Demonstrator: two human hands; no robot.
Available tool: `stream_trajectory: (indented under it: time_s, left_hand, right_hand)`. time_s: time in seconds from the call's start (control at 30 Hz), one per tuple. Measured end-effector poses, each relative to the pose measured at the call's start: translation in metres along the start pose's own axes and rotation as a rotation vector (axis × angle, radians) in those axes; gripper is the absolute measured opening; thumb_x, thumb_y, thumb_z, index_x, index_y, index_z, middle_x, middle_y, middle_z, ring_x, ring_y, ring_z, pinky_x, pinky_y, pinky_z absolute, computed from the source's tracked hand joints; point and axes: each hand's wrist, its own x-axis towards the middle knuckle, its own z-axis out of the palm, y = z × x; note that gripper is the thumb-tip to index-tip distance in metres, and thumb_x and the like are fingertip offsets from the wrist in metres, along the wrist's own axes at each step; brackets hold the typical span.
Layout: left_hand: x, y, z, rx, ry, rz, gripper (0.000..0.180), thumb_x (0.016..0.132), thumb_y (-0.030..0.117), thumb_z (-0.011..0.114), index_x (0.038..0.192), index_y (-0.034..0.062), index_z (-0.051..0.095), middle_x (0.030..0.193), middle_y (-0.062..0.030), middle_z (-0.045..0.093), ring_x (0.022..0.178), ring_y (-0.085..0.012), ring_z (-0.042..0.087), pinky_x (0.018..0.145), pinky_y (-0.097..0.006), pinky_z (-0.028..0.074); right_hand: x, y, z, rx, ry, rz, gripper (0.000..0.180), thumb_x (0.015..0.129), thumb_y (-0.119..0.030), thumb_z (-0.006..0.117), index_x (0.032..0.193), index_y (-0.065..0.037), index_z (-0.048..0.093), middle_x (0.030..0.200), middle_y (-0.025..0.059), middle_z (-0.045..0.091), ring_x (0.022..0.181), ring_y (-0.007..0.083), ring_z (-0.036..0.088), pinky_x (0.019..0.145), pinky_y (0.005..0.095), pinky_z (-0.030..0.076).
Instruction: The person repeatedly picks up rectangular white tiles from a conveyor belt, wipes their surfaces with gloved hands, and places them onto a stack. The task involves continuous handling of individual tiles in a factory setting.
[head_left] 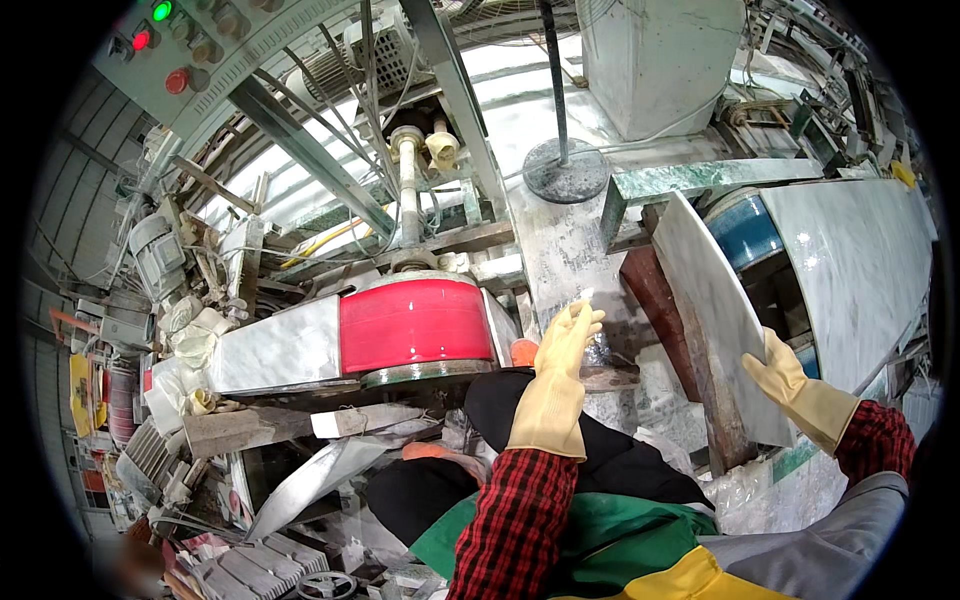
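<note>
A pale marble slab (715, 310) is held tilted on its edge at the right of the scene, leaning among other stone pieces beside a blue drum (745, 232). The right hand (790, 385), in a cream rubber glove, is closed on the slab's near right edge, fingers wrapped over the rim. The left hand (562, 355), gloved the same way, is stretched out flat with fingers apart; nothing is gripped by it, and its fingertips are laid on or just over the wet grey stone bench (565, 255) near the slab's left side.

For the slab to be handled well, it would best be kept steep on its lower edge, with the free hand brought to the opposite edge so that the weight is shared and the wet surface is kept from sliding. Sleeves and fingers would best be kept away from the red wheel guard (415, 322) at centre left.

No open box or bin can be made out clearly. The blue drum is mostly hidden by the slab, and what is inside it cannot be told. A control panel (165, 45) with green and red lights is seen far left
</note>
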Motion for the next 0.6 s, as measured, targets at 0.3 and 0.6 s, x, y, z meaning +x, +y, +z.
stream_trajectory:
  time_s: [0.3, 0.6]
  left_hand:
    - [-0.002, 0.004, 0.001, 0.04, -0.01, 0.021, 0.047, 0.099, 0.034, 0.055, 0.133, 0.0021, 0.05, 0.118, -0.0143, 0.066, 0.102, -0.0165, 0.064, 0.09, -0.026, 0.05]
    - [-0.002, 0.002, 0.001, 0.021, -0.006, 0.028, 0.044, 0.1, 0.032, 0.054, 0.132, 0.0019, 0.05, 0.117, -0.0137, 0.066, 0.097, -0.0148, 0.065, 0.086, -0.025, 0.051]
  right_hand:
    - [0.001, 0.008, 0.003, 0.043, 0.0, -0.024, 0.046, 0.086, -0.015, 0.063, 0.127, -0.001, 0.047, 0.109, 0.0198, 0.064, 0.103, 0.0287, 0.063, 0.092, 0.0361, 0.046]
    - [0.0, 0.006, 0.003, 0.03, -0.007, -0.032, 0.048, 0.086, -0.017, 0.063, 0.128, -0.003, 0.046, 0.108, 0.0213, 0.063, 0.104, 0.0315, 0.062, 0.092, 0.0378, 0.046]
